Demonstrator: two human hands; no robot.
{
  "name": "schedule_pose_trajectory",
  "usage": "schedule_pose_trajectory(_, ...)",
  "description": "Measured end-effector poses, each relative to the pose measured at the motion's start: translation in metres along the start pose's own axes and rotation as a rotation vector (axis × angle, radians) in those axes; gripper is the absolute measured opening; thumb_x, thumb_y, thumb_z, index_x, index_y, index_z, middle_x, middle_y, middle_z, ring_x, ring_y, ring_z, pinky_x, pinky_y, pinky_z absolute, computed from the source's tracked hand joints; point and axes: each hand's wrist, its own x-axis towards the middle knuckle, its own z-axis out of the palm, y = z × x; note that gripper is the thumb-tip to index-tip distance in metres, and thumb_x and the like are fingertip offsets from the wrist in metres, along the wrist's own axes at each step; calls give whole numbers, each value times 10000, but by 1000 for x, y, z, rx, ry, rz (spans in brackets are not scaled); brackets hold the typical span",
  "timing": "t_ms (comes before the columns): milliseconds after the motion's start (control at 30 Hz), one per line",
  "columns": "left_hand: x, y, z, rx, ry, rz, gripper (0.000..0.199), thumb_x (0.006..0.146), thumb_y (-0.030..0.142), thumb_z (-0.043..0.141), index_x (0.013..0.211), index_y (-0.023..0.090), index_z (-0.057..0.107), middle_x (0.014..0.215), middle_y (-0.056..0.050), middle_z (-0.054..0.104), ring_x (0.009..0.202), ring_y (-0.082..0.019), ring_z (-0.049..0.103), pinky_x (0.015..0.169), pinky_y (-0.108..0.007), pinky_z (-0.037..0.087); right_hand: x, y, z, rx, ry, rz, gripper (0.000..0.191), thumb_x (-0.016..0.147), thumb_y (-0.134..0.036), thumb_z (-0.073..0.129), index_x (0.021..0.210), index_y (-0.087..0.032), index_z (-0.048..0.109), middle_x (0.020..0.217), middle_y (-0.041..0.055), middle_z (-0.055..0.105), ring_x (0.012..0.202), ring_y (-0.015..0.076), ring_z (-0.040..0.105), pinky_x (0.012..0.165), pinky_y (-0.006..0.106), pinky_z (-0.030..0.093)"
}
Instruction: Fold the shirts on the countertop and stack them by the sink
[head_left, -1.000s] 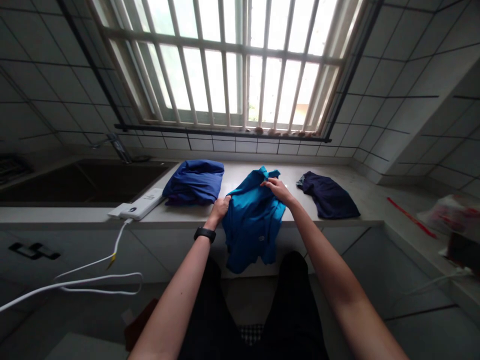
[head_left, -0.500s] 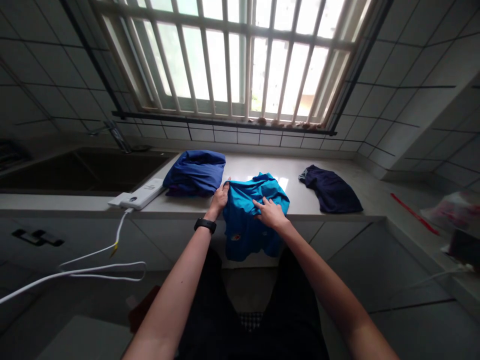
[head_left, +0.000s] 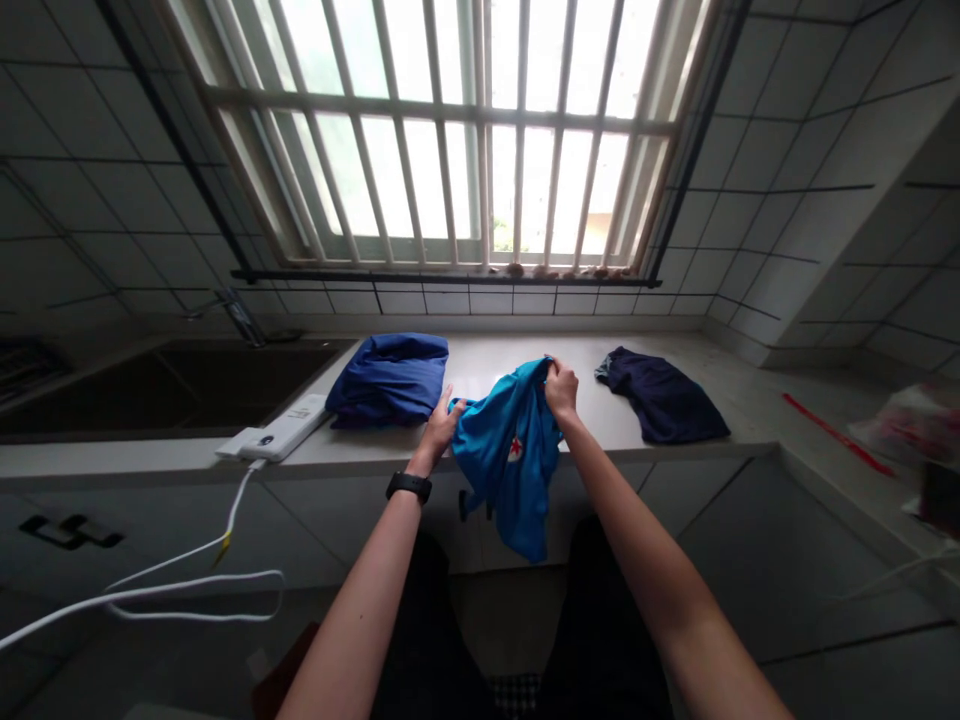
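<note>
R hand (head_left: 561, 388): we've got fingers pinched shut on top of teal-blue cloth shirt (head_left: 508, 450), holding it up.
L hand (head_left: 440, 432): fingers fairly spread, just beside shirt's left edge; can't tell if gripping.
Shirt: mid-frame, hanging over front edge of pale stone counter (head_left: 600, 420).
Nearby: folded royal-blue cloth garment (head_left: 390, 380) to its left; crumpled navy cloth garment (head_left: 660, 398) to its right.

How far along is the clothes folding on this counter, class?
The blue garment already looks folded. In hand is the teal shirt, pinched up by the right hand, with the left hand at its edge. Left: the navy garment, loosely bunched, seemingly unfolded.
</note>
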Motion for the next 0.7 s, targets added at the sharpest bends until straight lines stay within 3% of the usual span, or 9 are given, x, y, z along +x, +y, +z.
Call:
schedule_pose_trajectory(67, -3, 0, -2, 18, -44, 43, 814, 800, 467, 736, 1519, 174, 494, 1607, -154, 470, 1519, -273, 396, 1214, -361, 344, -4, 3, 7, -61, -29, -16, 489, 993, -243, 409, 1439, -135, 578, 1461, 175, 597, 1408, 246, 515, 1145, 385, 427)
schedule_pose_trajectory(133, -6, 2, -4, 48, -154, 118, 832, 688, 447, 824, 1446, 197, 588, 1492, -137, 602, 1426, -292, 518, 1155, -362, 424, -18, 6, 9, -164, -122, -77, 584, 969, -273, 490, 1531, -119, 469, 1564, 202, 481, 1484, 260, 421, 1179, 393, 389)
schedule_pose_trajectory(200, -9, 5, -6, 104, -307, 156, 580, 682, 409, 806, 1222, 205, 751, 1246, -97, 756, 1212, -288, 677, 1048, -356, 512, -37, 10, 7, -300, -211, -110, 723, 925, -382, 621, 1581, -168, 406, 1606, 201, 415, 1494, 302, 397, 1170, 433, 398)
schedule_pose_trajectory(267, -10, 7, -5, 182, -398, 149, 302, 729, 358, 732, 971, 200, 822, 1016, -72, 809, 1018, -271, 741, 966, -352, 549, -53, 14, 2, -457, -328, -68, 796, 844, -477, 739, 1549, -227, 466, 1565, 195, 461, 1432, 360, 461, 1126, 491, 431)
schedule_pose_trajectory(367, -8, 8, -2, 267, -326, 164, 253, 766, 312, 672, 930, 198, 828, 1005, -85, 813, 998, -273, 743, 982, -371, 538, -60, 16, -5, -572, -433, -58, 438, 885, -360, 704, 1306, -238, 693, 1372, 171, 625, 1253, 343, 610, 1044, 447, 483)
schedule_pose_trajectory(433, -7, 8, 0, 277, -255, 188, 286, 787, 320, 670, 1000, 201, 819, 1090, -98, 803, 1059, -281, 730, 1021, -388, 519, -48, 14, -7, -520, -456, -119, 253, 908, -193, 610, 1104, -211, 770, 1208, 147, 705, 1138, 289, 667, 997, 365, 497)
schedule_pose_trajectory(533, -6, 7, 1, 261, -205, 189, 304, 806, 336, 679, 1047, 197, 802, 1155, -113, 785, 1114, -287, 710, 1042, -399, 512, -11, -4, -8, -350, -490, -165, 239, 851, -100, 588, 976, -185, 773, 997, 105, 748, 1014, 253, 690, 932, 312, 517)
schedule_pose_trajectory(600, -6, 7, 2, 236, -183, 163, 392, 806, 383, 701, 1132, 177, 773, 1152, -128, 777, 1081, -284, 716, 993, -394, 539, 14, -22, -8, -225, -394, -215, 270, 853, -129, 578, 1049, -181, 756, 1004, 97, 747, 1031, 254, 673, 934, 322, 528)
schedule_pose_trajectory(700, -8, 8, 2, 175, -203, 128, 595, 798, 500, 713, 1286, 159, 697, 1091, -118, 769, 939, -244, 724, 847, -352, 579, 37, -44, -4, -118, -239, -298, 417, 877, -176, 553, 1277, -193, 671, 1201, 105, 707, 1195, 256, 602, 1028, 358, 501)
